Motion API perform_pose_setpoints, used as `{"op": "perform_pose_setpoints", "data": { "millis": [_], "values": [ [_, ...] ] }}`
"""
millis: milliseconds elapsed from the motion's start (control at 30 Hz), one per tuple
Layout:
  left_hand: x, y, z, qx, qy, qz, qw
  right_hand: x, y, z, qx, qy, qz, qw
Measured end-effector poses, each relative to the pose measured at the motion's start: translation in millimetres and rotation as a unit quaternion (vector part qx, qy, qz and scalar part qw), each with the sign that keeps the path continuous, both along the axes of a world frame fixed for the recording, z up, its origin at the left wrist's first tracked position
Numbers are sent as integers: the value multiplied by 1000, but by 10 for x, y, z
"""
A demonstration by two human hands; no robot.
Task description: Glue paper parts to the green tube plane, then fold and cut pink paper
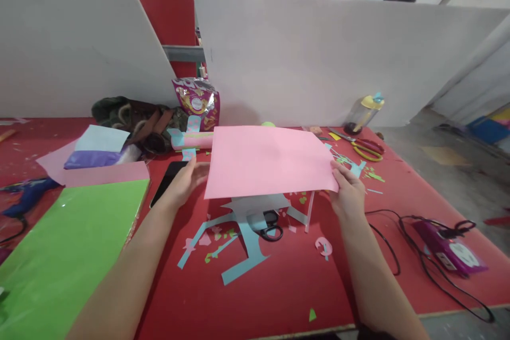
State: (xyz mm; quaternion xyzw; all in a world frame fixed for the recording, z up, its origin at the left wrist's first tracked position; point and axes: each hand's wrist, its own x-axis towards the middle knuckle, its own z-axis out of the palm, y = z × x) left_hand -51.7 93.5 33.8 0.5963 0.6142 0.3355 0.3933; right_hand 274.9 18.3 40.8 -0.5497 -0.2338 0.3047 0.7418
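Pink sheet (pixel 271 162): plain, bowed | right hand (pixel 348 191): pinching edge | left hand (pixel 184 181): fingertips hidden, grip unclear

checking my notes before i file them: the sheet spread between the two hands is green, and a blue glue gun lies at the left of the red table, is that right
The sheet between the left and right hand is pink, as the head view shows; the blue glue gun is left on the red table.

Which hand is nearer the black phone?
Left. The left hand is just right of the black phone; the right hand is farther off, at the right edge of the pink sheet.
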Motion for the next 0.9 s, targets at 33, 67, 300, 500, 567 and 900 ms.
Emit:
{"op": "perform_pose_setpoints", "data": {
  "millis": [33, 67, 300, 500, 567, 900],
  "values": [
    [46, -20, -4, -25, -39, -20, 999, -5, -1, -7, -9, -3, 9, 1000],
    [90, -45, -13, -45, -74, -33, 996, -12, -3, -10, -17, -6, 18, 1000],
    [280, -184, -157, -129, -195, -26, 972, -176, -65, 36, -44, 20, 134, 990],
    [329, -232, -133, -121, -241, -14, 963, -401, -155, 78, 3, 40, 216, 976],
    [338, -245, -125, -116, -271, -19, 955, -444, -159, 50, 12, 58, 237, 970],
    [305, -195, -275, -71, -262, 83, 959, -366, -71, -189, -75, -148, 46, 985]
  ]
}}
